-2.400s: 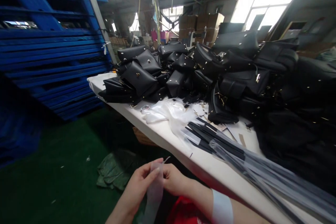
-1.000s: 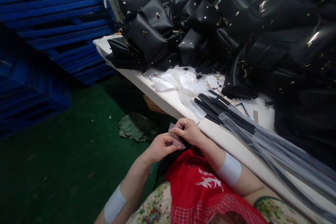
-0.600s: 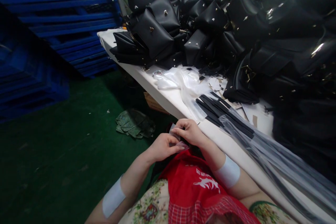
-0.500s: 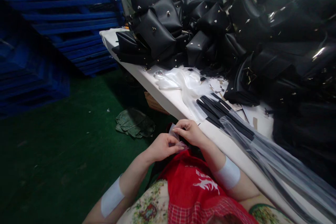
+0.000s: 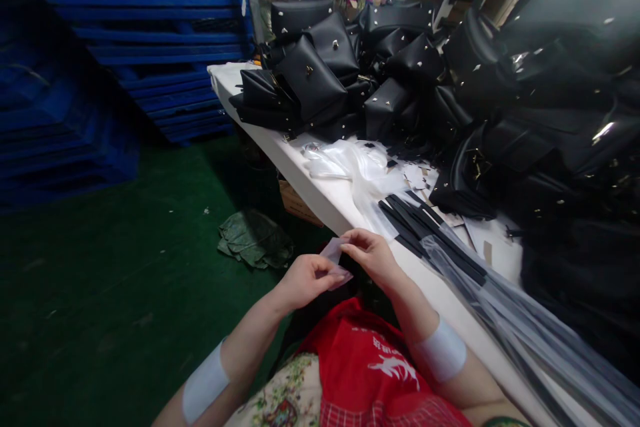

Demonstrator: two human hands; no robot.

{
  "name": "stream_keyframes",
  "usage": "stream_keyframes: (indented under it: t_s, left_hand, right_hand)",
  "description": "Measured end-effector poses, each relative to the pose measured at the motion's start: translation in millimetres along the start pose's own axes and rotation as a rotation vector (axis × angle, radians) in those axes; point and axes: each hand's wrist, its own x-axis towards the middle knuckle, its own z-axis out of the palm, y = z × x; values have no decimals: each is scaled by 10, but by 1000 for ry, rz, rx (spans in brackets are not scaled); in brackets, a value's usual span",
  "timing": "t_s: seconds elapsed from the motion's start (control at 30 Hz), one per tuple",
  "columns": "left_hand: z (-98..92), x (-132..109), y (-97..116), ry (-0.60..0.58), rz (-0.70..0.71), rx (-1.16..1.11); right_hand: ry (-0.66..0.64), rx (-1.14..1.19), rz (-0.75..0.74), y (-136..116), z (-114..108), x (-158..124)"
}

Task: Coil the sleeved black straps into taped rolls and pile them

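Between my two hands is a small, pale, see-through strip of plastic film (image 5: 332, 251), held in front of the red apron (image 5: 360, 340). My left hand (image 5: 309, 278) pinches its lower end between thumb and fingers. At the upper end, my right hand (image 5: 366, 252) grips the film with thumb and forefinger. Just beyond my right hand, a bundle of black straps (image 5: 430, 227), partly sleeved in clear plastic, lies along the table. Crumpled translucent plastic film (image 5: 350, 163) rests further back on the white table (image 5: 320, 205).
Black handbags (image 5: 320, 80) with metal fittings are heaped along the table's back and right. Blue pallets (image 5: 160, 40) stand stacked at left on the green floor (image 5: 165, 280). A crumpled green cloth (image 5: 255, 239) lies on the floor near a cardboard box (image 5: 299, 202) under the table.
The view has tilted up slightly, so the table and bags sit lower in the picture. My hands still pinch the film, and more of it now shows between them.
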Motion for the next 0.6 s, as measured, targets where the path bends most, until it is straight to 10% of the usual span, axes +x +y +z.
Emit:
stream_keyframes:
  t_s: [0.3,0.47,0.6]
  left_hand:
    - [11,-1,18,7,4,-215]
    - [-24,51,9,271,-31,-354]
    - [-50,102,-33,415,-34,-374]
  right_hand:
    - [-84,96,130,-29,-9,3]
    - [-428,245,159,14,23,-89]
    - [-421,155,52,78,183,-151]
